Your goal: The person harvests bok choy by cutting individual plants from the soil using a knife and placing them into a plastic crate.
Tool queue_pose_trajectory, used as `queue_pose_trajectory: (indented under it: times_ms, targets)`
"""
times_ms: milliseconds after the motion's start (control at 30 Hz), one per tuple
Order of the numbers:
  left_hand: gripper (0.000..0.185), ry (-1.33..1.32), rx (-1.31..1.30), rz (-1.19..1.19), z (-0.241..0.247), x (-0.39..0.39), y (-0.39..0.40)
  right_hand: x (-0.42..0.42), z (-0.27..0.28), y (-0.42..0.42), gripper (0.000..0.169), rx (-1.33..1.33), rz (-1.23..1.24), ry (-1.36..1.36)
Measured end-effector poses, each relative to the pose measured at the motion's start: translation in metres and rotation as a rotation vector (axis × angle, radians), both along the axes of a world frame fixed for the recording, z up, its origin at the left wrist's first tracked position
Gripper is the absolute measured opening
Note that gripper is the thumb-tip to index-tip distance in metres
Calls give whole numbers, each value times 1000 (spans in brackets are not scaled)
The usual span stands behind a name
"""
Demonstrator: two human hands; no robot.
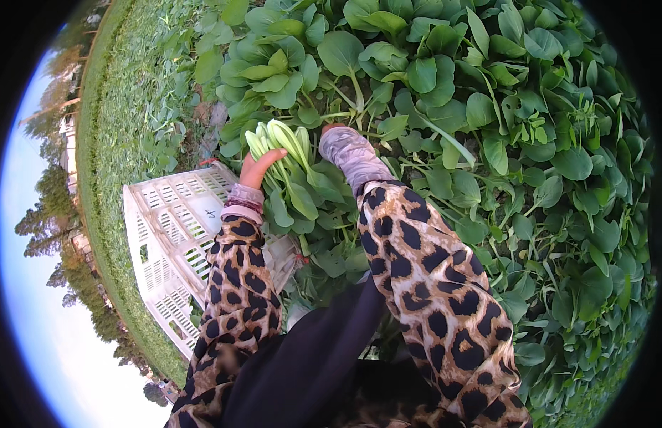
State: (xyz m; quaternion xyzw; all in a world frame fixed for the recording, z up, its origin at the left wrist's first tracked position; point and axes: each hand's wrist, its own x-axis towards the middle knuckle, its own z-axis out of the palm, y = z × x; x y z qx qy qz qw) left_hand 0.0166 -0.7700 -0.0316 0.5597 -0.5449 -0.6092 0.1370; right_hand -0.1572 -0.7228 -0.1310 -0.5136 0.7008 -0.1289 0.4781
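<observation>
My left hand [257, 168] grips a bunch of cut leafy greens [291, 170], which look like bok choy. Their pale stem ends point up and away from me, and the leaves hang down towards my body. To the right of the bunch, my right hand [333, 127] reaches down among the growing plants. Only a small part of it shows beyond a greyish-lilac cuff, so its fingers are hidden. Just past it stands a bok choy plant [357, 88] with a light stem and broad round leaves.
A white slatted plastic crate [167, 214] stands tilted to the left, beside my left forearm, with a handwritten mark on its side. Dense leafy plants [571, 160] fill the right side. Bare soil [202, 112] shows beyond the crate. Trees [55, 195] line the field's far edge.
</observation>
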Motion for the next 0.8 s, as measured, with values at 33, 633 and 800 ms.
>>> queue_pose_trajectory:
  times_ms: [33, 633, 800]
  targets:
    - [42, 36, 27, 12, -2, -13, 4, -10, -15, 14, 31, -34, 61, 20]
    - [49, 429, 352, 288, 8, 9, 8, 15, -11, -7, 36, -26, -1170, -1493]
    - [47, 548, 497, 238, 1, -4, 21, -12, 10, 27, 48, -291, -1279, -1176]
